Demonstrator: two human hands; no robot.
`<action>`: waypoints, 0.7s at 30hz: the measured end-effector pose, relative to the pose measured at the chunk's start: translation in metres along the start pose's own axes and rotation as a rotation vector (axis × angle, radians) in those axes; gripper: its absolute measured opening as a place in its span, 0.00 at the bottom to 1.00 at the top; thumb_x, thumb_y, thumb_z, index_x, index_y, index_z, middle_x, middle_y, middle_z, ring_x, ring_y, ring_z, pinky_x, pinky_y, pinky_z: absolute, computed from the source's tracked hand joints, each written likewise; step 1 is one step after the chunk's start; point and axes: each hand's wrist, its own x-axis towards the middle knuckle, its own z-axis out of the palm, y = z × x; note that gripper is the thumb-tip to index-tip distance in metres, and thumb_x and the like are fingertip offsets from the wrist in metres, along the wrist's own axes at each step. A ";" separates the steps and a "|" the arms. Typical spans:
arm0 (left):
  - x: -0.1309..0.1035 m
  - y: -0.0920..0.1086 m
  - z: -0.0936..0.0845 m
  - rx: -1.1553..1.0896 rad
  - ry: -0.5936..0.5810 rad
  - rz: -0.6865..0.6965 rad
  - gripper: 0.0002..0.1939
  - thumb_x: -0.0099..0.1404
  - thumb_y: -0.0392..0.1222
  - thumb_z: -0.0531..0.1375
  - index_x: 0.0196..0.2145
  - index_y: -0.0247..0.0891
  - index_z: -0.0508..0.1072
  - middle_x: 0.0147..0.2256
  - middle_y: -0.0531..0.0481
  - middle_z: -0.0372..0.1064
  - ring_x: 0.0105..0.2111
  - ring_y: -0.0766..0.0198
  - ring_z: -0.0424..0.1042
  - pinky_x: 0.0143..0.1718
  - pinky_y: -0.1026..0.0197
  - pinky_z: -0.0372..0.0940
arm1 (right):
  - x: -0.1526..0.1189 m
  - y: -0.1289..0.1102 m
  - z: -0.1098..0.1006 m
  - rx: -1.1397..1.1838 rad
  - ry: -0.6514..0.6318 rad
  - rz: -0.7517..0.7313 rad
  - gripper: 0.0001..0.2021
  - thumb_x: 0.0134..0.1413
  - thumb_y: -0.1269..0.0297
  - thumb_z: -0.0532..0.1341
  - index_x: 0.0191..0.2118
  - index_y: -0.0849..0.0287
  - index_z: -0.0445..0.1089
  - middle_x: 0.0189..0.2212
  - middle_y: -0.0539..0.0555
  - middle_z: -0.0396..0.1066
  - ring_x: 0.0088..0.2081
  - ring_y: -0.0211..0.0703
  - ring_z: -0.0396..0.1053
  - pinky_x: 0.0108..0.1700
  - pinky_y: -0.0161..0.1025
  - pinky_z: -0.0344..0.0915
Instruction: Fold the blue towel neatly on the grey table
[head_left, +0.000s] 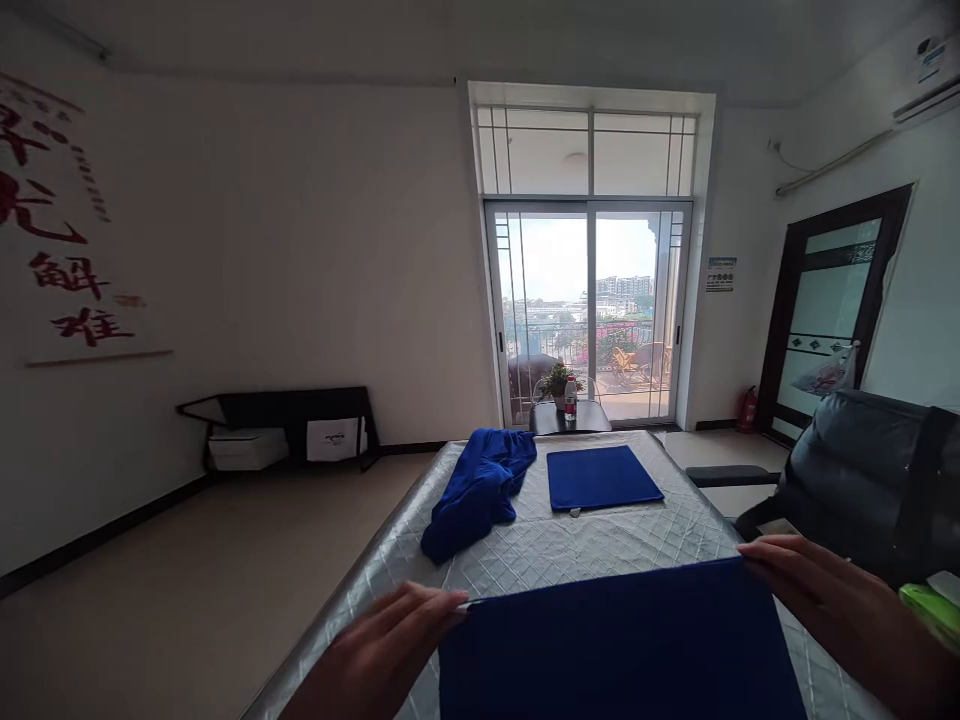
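Observation:
A blue cloth (615,650) spreads across the bottom of the view, its far edge raised and running between my two hands. My left hand (397,640) pinches the far left corner between thumb and fingers. At the far right corner, my right hand (825,590) grips the edge the same way. Beyond it a flat blue square of cloth (604,477) lies on the quilted silver-white mattress (570,548), with a small pale tag at its near edge. To its left is a crumpled blue garment (484,485). The near part of the held cloth runs out of view.
A black leather chair (862,480) stands close on the right, with a green packet (930,605) near it. Behind the mattress is a small dark table (589,418) bearing a bottle (571,398) and a plant (556,380). A low black rack (300,410) stands by the left wall.

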 end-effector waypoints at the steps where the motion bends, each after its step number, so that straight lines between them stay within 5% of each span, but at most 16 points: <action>1: 0.015 -0.008 0.010 -0.034 -0.048 -0.025 0.13 0.74 0.46 0.53 0.48 0.47 0.76 0.37 0.53 0.79 0.36 0.64 0.78 0.37 0.65 0.74 | 0.009 0.009 0.008 0.021 -0.061 0.020 0.16 0.64 0.50 0.57 0.53 0.44 0.73 0.47 0.52 0.76 0.43 0.45 0.76 0.43 0.39 0.74; 4: 0.065 -0.043 0.048 -0.086 -0.207 -0.083 0.14 0.74 0.44 0.53 0.42 0.44 0.79 0.36 0.52 0.79 0.35 0.63 0.78 0.37 0.64 0.72 | 0.050 0.040 0.040 0.090 -0.200 0.100 0.15 0.66 0.52 0.55 0.50 0.47 0.74 0.46 0.54 0.76 0.37 0.43 0.76 0.38 0.39 0.72; 8: 0.154 -0.101 0.100 -0.024 -0.309 -0.055 0.15 0.73 0.42 0.53 0.37 0.40 0.79 0.34 0.51 0.79 0.34 0.63 0.77 0.38 0.64 0.68 | 0.138 0.088 0.081 0.029 -0.270 0.110 0.15 0.67 0.59 0.53 0.45 0.55 0.76 0.42 0.54 0.77 0.38 0.42 0.75 0.41 0.38 0.68; 11: 0.226 -0.139 0.126 0.093 -0.177 -0.086 0.20 0.75 0.43 0.48 0.39 0.34 0.78 0.35 0.50 0.78 0.36 0.64 0.76 0.41 0.63 0.66 | 0.212 0.126 0.102 -0.048 -0.149 0.142 0.12 0.65 0.63 0.55 0.43 0.58 0.76 0.41 0.55 0.77 0.39 0.43 0.75 0.45 0.39 0.67; 14: 0.271 -0.170 0.152 0.169 -0.014 -0.158 0.20 0.76 0.42 0.46 0.44 0.34 0.76 0.43 0.45 0.77 0.45 0.59 0.74 0.50 0.58 0.64 | 0.265 0.159 0.123 -0.026 0.010 0.161 0.12 0.65 0.64 0.56 0.44 0.60 0.76 0.42 0.56 0.76 0.38 0.42 0.74 0.47 0.40 0.67; 17: 0.271 -0.197 0.199 0.218 0.100 -0.191 0.16 0.75 0.43 0.48 0.48 0.36 0.74 0.46 0.42 0.76 0.49 0.55 0.71 0.55 0.52 0.62 | 0.277 0.188 0.160 0.029 0.112 0.195 0.13 0.65 0.62 0.56 0.46 0.60 0.75 0.45 0.57 0.75 0.38 0.41 0.74 0.47 0.41 0.68; 21: 0.210 -0.212 0.301 0.208 0.040 -0.180 0.13 0.74 0.40 0.49 0.48 0.38 0.73 0.45 0.44 0.76 0.47 0.56 0.72 0.53 0.52 0.65 | 0.227 0.222 0.243 0.071 0.065 0.289 0.11 0.64 0.63 0.56 0.45 0.59 0.74 0.45 0.58 0.75 0.39 0.43 0.75 0.46 0.41 0.69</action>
